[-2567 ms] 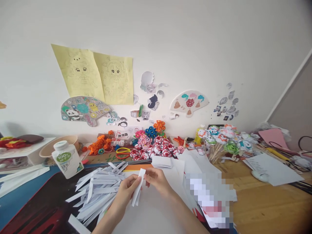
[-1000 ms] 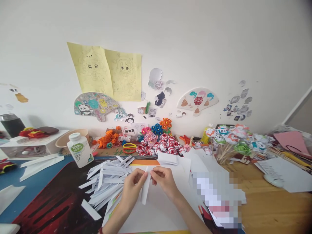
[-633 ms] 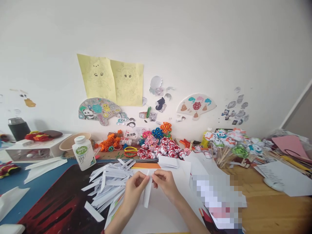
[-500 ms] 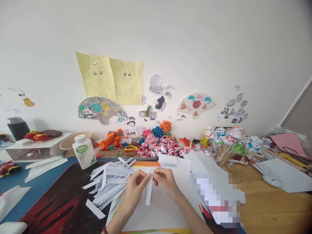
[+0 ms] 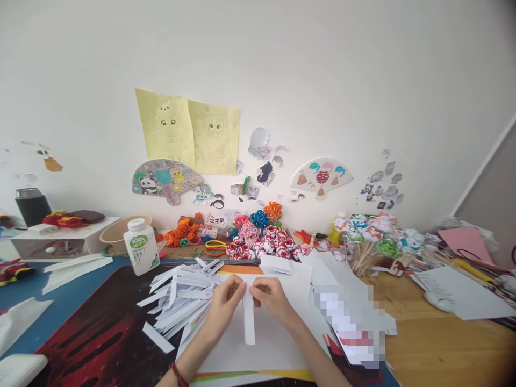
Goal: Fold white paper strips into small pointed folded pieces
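Note:
A narrow white paper strip [image 5: 249, 322] hangs down between my hands, over a large white sheet [image 5: 226, 355] with coloured edges. My left hand [image 5: 226, 302] pinches the strip's upper end from the left, fingers curled. From the right, my right hand [image 5: 272, 298] pinches the same end between thumb and fingers. The fingertips cover the top of the strip. Just left of my left hand lies a loose pile of similar paper strips [image 5: 183, 298]. One separate strip [image 5: 158, 337] rests on the dark mat in front of the pile.
A white bottle [image 5: 141, 246] stands behind the pile. Red-and-white flowers [image 5: 278, 242] line the back. To the right are a blurred-out device [image 5: 355, 328] and flowers on sticks [image 5: 373, 234]. Folded white paper [image 5: 276, 264] lies beyond my hands.
The strip has swung from a slight slant to nearly upright, its lower end shifting right. Both hands still pinch its top. The camera view has shifted slightly.

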Demonstrator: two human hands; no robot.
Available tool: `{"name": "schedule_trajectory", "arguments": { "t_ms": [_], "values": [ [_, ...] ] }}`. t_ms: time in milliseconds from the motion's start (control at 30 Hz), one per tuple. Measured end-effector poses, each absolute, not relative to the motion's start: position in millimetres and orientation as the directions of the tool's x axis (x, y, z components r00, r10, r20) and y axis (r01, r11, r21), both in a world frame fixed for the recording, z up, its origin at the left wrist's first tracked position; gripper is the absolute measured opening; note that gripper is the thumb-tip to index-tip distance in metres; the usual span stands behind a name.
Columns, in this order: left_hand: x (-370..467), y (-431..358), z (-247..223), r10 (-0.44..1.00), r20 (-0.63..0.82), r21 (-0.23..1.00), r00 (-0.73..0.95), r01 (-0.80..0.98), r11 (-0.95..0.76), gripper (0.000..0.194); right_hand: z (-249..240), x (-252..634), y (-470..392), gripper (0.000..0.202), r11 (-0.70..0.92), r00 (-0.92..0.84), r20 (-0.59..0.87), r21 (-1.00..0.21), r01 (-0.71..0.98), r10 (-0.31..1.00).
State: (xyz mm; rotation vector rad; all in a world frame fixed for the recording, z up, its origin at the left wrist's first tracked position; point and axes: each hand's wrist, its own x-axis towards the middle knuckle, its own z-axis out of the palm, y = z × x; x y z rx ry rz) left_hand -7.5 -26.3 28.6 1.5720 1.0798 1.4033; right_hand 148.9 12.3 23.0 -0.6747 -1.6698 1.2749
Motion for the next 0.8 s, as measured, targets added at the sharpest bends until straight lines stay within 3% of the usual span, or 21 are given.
{"name": "schedule_trajectory", "arguments": {
  "t_ms": [467,800],
  "values": [
    [-2.9,-29.0,28.2,0.947,0.320,0.931,0.036,0.173,-0.322,0.031,20.3,142.3,8.4,0.040,0.205,-0.505,0.226,-0.974,-0.096,0.833],
    [3.1,-30.1,24.4,0.965,0.254,0.945,0.067,0.196,-0.262,0.033,26.2,146.9,9.2,0.041,0.369,-0.338,0.353,-0.929,-0.016,0.872]
  ]
}}
